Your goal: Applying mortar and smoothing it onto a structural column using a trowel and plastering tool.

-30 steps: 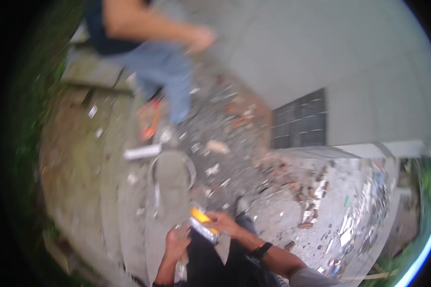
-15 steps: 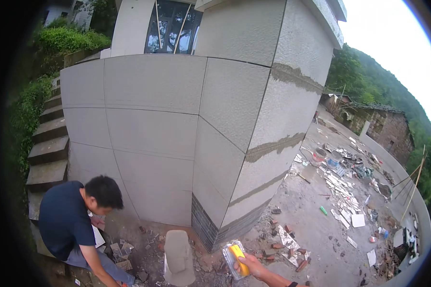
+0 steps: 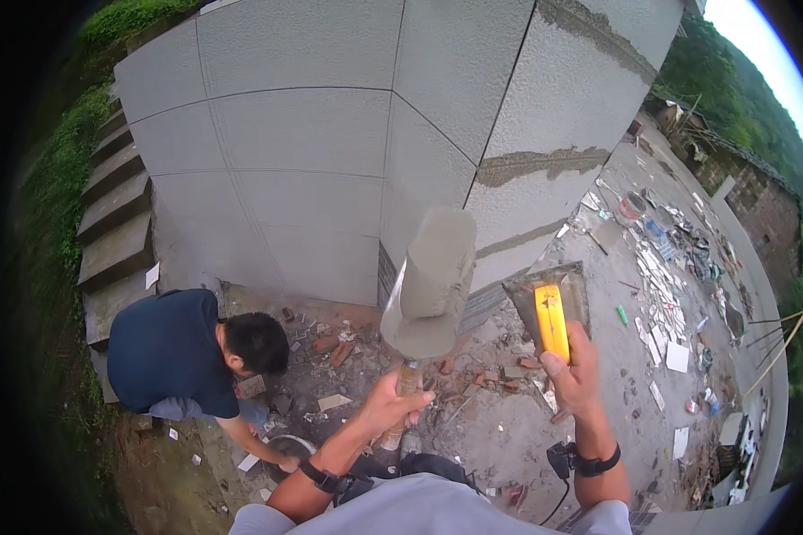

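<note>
My left hand is wrapped round the wooden handle of a long mortar board, which carries a thick slab of grey mortar. The board stands out in front of the grey corner pillar. My right hand grips a plastering trowel by its yellow handle, to the right of the board. The trowel's square metal blade is smeared with grey. Ahead rises a grey panelled wall, and the pillar has bands of darker mortar across it. The board hides part of the pillar's dark brick base.
A co-worker in a dark shirt crouches at the left, one arm reaching to a bucket. Concrete steps climb along the left. Broken bricks and rubble lie below the wall; white tile scraps are scattered at the right.
My view has tipped downward. The mortar board has risen toward the pillar, and my left hand on its handle now shows. My right hand with the trowel has moved up and right.
</note>
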A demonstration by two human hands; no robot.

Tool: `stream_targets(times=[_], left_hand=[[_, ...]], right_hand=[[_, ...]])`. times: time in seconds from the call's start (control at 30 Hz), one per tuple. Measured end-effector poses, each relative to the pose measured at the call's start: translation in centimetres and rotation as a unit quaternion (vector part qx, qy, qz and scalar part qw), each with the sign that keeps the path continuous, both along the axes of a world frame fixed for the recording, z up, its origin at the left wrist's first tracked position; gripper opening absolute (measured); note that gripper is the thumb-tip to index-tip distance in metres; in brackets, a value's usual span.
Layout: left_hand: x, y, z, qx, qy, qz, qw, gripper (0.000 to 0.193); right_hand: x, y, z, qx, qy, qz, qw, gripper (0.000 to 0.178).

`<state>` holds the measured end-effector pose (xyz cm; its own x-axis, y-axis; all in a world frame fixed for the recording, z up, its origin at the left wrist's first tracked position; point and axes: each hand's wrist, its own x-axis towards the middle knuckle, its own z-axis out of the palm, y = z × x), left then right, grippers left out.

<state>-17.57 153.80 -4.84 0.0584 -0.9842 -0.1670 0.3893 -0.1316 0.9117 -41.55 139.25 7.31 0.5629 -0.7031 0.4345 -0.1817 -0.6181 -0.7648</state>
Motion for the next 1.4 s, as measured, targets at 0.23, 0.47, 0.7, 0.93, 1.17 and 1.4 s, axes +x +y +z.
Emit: stream_targets(times=[0.23, 0.47, 0.7, 0.93, 1.17, 1.4], left_hand=[[1.0, 1.4, 1.4, -0.036, -0.037, -0.028, 0.998, 0.042], [2.3, 2.2, 2.4, -0.077, -0.058, -0.037, 0.995, 0.034], [3.3, 3.1, 2.4, -0.086, -0.066, -0.033, 0.994, 0.046], [5.6, 2.2, 3.8, -0.096, -0.174, 0.001, 0.98, 0.045], [8.0, -0.7, 5.9, -0.142, -0.312, 0.017, 0.939, 0.054], [9.0, -2.4, 4.6, -0.109, -0.226, 0.019, 0.968, 0.037]], right_hand=[[2.4, 4.0, 4.8, -0.213, 0.106, -0.015, 0.971, 0.039], [5.8, 6.1, 8.5, -0.323, 0.187, -0.021, 0.928, 0.038], [9.8, 6.7, 11.2, -0.339, 0.332, -0.014, 0.88, 0.032], [10.3, 5.9, 11.9, -0.427, 0.292, -0.072, 0.853, 0.034], [10.4, 0.3, 12.5, -0.591, 0.114, -0.131, 0.788, 0.039], [12.6, -5.6, 15.6, -0.538, -0.053, -0.191, 0.819, 0.034]])
